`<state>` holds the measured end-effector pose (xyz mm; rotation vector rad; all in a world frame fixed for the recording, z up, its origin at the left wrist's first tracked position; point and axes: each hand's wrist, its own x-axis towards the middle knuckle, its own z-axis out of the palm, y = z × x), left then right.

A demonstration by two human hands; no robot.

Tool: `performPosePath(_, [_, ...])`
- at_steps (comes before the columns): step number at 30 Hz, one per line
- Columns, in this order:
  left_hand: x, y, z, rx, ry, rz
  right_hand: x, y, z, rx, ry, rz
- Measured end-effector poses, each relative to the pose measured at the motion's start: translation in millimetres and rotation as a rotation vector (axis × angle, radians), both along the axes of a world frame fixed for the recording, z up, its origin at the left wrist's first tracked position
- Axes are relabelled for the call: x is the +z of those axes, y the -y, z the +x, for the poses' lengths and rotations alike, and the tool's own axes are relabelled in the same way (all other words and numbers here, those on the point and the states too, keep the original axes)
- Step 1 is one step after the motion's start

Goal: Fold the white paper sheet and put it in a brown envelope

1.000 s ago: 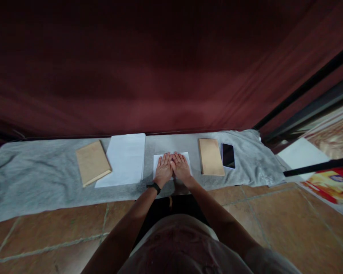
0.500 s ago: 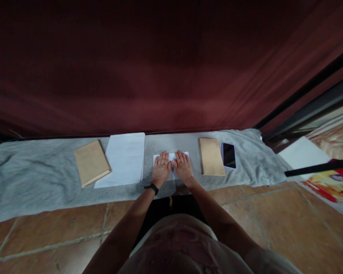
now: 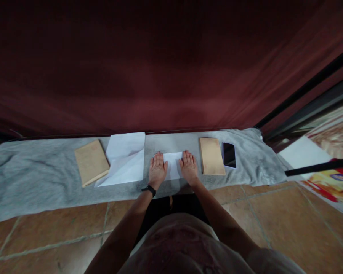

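A small folded white paper (image 3: 172,164) lies on the grey cloth (image 3: 40,179) in front of me. My left hand (image 3: 157,170) presses flat on its left edge, fingers stretched out. My right hand (image 3: 189,167) lies flat on its right edge, fingers also stretched. A black band sits on my left wrist. Neither hand holds anything.
A stack of white sheets (image 3: 125,160) with a lifted top sheet lies left of my hands, beside a brown envelope stack (image 3: 91,161). Right of my hands are another brown envelope stack (image 3: 211,156) and a dark phone (image 3: 229,155). A dark red curtain hangs behind. Tiled floor lies below.
My hands have slid apart from the middle of the folded paper to its left and right edges. The top sheet of the white stack has lifted.
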<state>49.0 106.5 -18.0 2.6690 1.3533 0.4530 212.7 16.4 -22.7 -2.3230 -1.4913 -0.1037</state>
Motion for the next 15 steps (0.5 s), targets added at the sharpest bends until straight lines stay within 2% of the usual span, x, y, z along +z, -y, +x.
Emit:
performPosePath(8, [-0.5,4.0,-9.6,0.029,0.017,0.027,1.0,9.2,6.7,-0.050,-0.003,-0.049])
performPosePath(15, [2.9,8.5,-18.3,0.055,0.009,0.013,-1.8,17.0,10.9,-0.069,-0.017,0.028])
